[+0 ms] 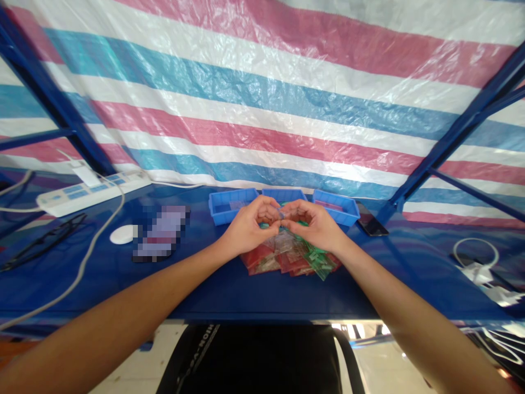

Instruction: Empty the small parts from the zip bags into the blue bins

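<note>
Over the middle of the blue table, my left hand (250, 223) and my right hand (314, 223) meet fingertip to fingertip. Both are closed in a pinch on something small and bluish (281, 215), too small to name and partly hidden by the fingers. Beneath them lies a loose pile of small plastic bags: red ones (262, 261), clear ones (285, 242) and green ones (320, 260). Just behind the hands stand three blue plastic bins: a left bin (221, 218), a middle bin (283, 192) and a right bin (346, 218). A few bags show inside the outer bins.
To the left are a white power strip (98, 191) with cables, black-framed glasses (49, 238), a white round disc (122, 234) and a pixelated flat object (162, 232). A black phone (371, 220) lies right of the bins. White cables (478, 268) sit far right. Striped sheeting (262, 98) hangs behind.
</note>
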Demonstrator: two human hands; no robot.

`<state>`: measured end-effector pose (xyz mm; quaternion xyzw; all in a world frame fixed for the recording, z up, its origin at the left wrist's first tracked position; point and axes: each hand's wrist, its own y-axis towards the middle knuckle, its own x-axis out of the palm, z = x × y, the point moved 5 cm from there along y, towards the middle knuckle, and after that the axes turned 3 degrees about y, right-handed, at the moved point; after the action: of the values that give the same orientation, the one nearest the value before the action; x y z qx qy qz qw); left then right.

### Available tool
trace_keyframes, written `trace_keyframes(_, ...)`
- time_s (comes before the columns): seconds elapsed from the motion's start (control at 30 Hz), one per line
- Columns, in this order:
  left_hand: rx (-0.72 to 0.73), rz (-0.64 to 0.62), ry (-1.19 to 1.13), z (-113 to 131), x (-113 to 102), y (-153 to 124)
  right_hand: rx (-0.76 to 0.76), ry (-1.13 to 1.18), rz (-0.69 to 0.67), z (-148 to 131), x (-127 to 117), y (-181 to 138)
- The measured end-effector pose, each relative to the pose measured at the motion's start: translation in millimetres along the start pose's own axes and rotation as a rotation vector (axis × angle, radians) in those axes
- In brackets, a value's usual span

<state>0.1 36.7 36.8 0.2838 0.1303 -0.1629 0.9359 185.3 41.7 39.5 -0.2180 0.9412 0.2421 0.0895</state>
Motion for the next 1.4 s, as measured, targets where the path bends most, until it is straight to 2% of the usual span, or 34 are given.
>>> trace_keyframes(0.23,0.002,-0.018,0.044,2,2,-2,-0.025,-0.080,0.000,3,-1,-1)
trace_keyframes(0.43,-0.070,0.042,-0.126,-2,0,-1,-0.020,-0.045,0.060,-4,-6,1)
trace_keyframes(0.6,-0.140,0.098,-0.231,-6,-5,2,-0.171,-0.186,0.050,-18,-9,1)
trace_keyframes(0.77,-0.195,0.022,-0.247,-7,-2,2,-0.204,-0.238,0.015,-19,-4,2)
trace_keyframes(0.93,-0.245,-0.069,-0.283,-1,5,0,-0.226,-0.312,0.058,-21,-6,1)
trace_keyframes(1.03,-0.204,-0.084,-0.247,2,7,-2,-0.203,-0.279,0.110,-20,-11,1)
trace_keyframes(1.13,-0.155,-0.075,-0.110,0,6,-3,-0.104,-0.157,0.157,-13,-15,3)
trace_keyframes(1.27,-0.135,-0.026,0.055,-5,-1,-3,-0.008,-0.004,0.145,-5,-14,5)
trace_keyframes(1.4,-0.122,-0.038,0.070,-5,-2,-2,0.041,0.098,0.114,-1,-10,6)
